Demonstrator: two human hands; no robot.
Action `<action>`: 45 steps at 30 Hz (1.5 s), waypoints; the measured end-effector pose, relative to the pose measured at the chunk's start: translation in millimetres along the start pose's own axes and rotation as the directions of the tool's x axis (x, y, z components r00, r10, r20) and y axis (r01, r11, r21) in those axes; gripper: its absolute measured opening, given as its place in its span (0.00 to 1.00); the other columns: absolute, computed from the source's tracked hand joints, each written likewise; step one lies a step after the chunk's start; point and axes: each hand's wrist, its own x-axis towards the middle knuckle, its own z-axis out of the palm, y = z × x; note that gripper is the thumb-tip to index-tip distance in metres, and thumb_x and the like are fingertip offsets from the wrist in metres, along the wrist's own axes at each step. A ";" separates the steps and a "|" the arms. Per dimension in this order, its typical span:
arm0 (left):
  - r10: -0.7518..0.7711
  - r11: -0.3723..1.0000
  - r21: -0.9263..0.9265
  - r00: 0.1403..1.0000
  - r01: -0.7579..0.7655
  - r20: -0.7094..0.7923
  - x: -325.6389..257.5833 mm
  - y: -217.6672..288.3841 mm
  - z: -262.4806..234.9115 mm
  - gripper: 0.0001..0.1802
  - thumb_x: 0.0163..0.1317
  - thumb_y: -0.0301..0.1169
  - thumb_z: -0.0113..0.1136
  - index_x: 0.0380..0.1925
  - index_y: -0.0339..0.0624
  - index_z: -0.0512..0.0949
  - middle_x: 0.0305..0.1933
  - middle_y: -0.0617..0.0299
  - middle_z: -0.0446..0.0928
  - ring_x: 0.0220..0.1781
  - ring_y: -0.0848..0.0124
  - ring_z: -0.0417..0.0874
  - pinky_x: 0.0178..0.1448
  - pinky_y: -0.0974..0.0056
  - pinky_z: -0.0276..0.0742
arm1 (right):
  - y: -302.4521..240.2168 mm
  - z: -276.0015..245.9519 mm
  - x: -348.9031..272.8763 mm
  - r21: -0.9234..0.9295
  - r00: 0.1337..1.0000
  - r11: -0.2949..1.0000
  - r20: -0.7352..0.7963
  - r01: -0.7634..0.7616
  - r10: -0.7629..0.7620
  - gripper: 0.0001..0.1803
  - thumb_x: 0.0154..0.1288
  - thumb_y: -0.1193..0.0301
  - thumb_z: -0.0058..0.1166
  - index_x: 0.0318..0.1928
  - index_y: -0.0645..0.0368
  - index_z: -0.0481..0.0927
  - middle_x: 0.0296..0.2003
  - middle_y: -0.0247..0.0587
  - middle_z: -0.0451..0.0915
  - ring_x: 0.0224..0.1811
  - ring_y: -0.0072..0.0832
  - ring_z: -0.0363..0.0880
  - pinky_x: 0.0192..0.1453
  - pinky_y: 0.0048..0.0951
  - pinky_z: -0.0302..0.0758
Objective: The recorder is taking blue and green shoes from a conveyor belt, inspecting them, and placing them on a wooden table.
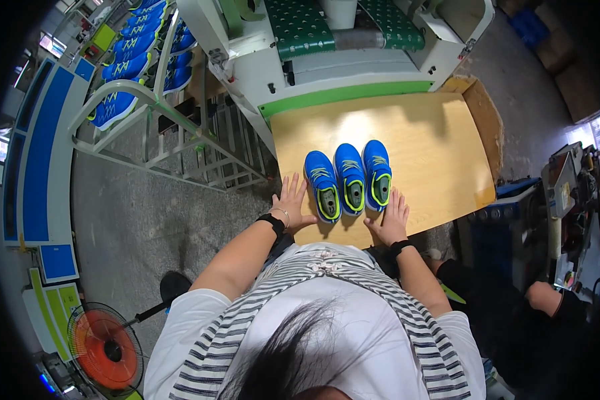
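Note:
Three blue sneakers with yellow-green collars and laces stand side by side on a light wooden table, toes pointing away from me. The left sneaker, the middle sneaker and the right sneaker sit close together, with grey-green insoles showing inside. My left hand lies at the table's left edge beside the left sneaker's heel, fingers spread and holding nothing. Close to the right sneaker's heel, my right hand rests on the tabletop with its fingers stretched out, also holding nothing.
Beyond the table stands a white machine with a green dotted conveyor belt. A metal rack at the left carries rows of blue sneakers. An orange fan is at lower left. Another person's dark-clothed limb shows at right, near machinery.

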 end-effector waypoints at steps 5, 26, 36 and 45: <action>0.020 1.000 -0.022 0.998 -0.021 -0.062 -2.2 0.1 7.1 0.65 0.50 0.68 0.60 0.76 0.49 0.37 0.80 0.53 0.27 0.81 0.52 0.29 0.71 0.34 0.51 | 7.4 11.8 -3.3 -0.042 1.000 0.999 -0.015 -0.024 0.023 0.64 0.50 0.39 0.61 0.75 0.60 0.40 0.75 0.55 0.40 0.78 0.54 0.33 0.76 0.58 0.34; 0.022 1.000 -0.016 0.999 -0.023 -0.047 -5.1 -4.4 6.3 0.64 0.49 0.70 0.59 0.76 0.50 0.39 0.80 0.54 0.28 0.81 0.52 0.28 0.71 0.31 0.50 | 0.3 2.9 -6.4 -0.017 1.000 1.000 0.020 -0.015 0.015 0.65 0.49 0.37 0.61 0.75 0.62 0.41 0.75 0.54 0.41 0.78 0.52 0.32 0.76 0.56 0.33; 0.033 0.999 -0.018 0.999 -0.034 -0.037 -10.4 -4.8 13.3 0.65 0.49 0.71 0.58 0.76 0.50 0.38 0.80 0.53 0.28 0.81 0.51 0.29 0.71 0.32 0.50 | 3.3 11.6 -14.8 -0.038 1.000 0.999 -0.002 -0.016 0.016 0.65 0.49 0.36 0.60 0.75 0.62 0.41 0.76 0.54 0.40 0.78 0.53 0.33 0.76 0.58 0.35; 0.014 1.000 -0.015 0.999 -0.015 -0.034 -8.6 -2.5 4.4 0.64 0.50 0.68 0.60 0.76 0.51 0.37 0.80 0.54 0.28 0.80 0.51 0.29 0.71 0.32 0.52 | -1.3 2.9 -6.5 -0.015 0.999 0.999 0.016 -0.028 0.029 0.64 0.50 0.38 0.61 0.75 0.59 0.40 0.76 0.52 0.40 0.78 0.52 0.33 0.77 0.56 0.33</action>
